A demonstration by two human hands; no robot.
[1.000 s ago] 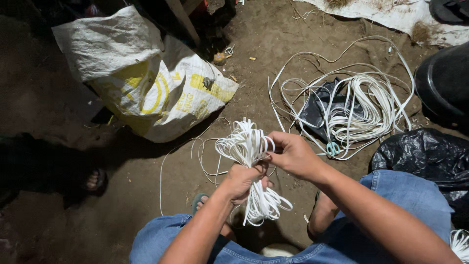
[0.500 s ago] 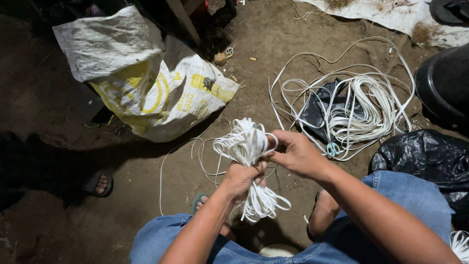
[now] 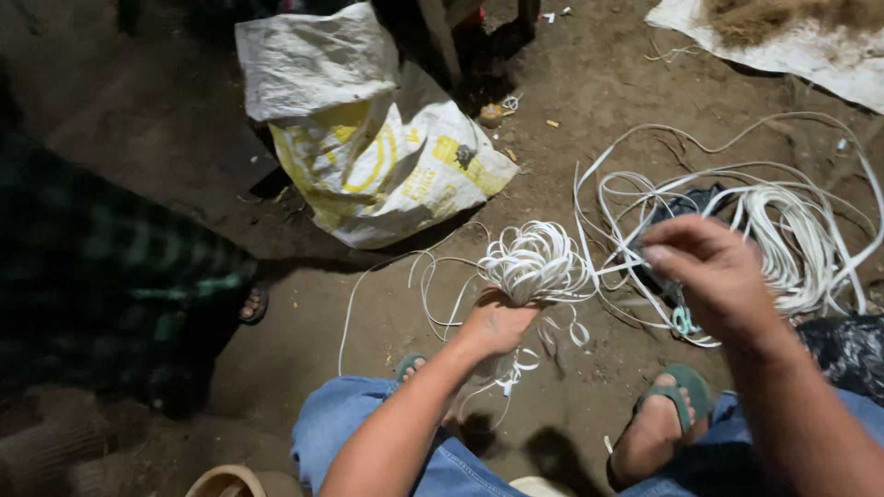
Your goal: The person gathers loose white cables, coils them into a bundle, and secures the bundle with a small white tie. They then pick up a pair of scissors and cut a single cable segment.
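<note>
My left hand (image 3: 495,324) grips a hank of white flat cord (image 3: 536,265) by its middle, loops fanning above the fist and loose ends dangling below. To its right, my right hand (image 3: 716,274) is raised, fingers pinched on a strand of the same white cord that runs left to the hank. Behind that hand, a big loose pile of white cord (image 3: 783,230) lies on the dirt floor over a dark bag.
A white and yellow woven sack (image 3: 368,156) lies at the back. A person in dark green checked clothing (image 3: 110,276) and a sandal stands at left. My feet in green sandals (image 3: 686,387) rest on the dirt. A black plastic bag (image 3: 852,354) sits at right.
My right hand has drawn away from the hank to the right, pulling a strand with it. The person at left has come closer into view.
</note>
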